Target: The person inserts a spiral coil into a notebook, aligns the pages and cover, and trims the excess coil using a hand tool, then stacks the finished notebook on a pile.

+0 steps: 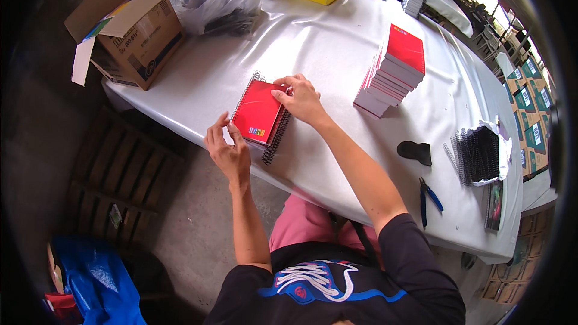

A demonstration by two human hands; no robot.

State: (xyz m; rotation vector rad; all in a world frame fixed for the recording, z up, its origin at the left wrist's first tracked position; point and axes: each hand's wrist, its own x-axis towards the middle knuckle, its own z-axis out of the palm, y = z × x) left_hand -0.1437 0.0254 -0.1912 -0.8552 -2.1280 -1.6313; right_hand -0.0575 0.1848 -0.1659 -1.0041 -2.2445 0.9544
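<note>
You're handling a red notebook (pixel 256 108) at the table's (pixel 316 159) near left, left grip (pixel 227 147) and right grip (pixel 299 97) at opposite corners, pinching or not I can't tell, its likely light, stiff, slick cover favouring edge holds.

The notebook (pixel 256 114) lies on the worktop (pixel 328 162) near its front edge. Left of the notebook and behind it stands the cardboard box (pixel 144 42); farther behind the notebook lies the plastic bag (pixel 214 3). Right of the notebook come the book stack (pixel 391 75), the pliers (pixel 424 204) and, farther out, the coils (pixel 475 155).
</note>
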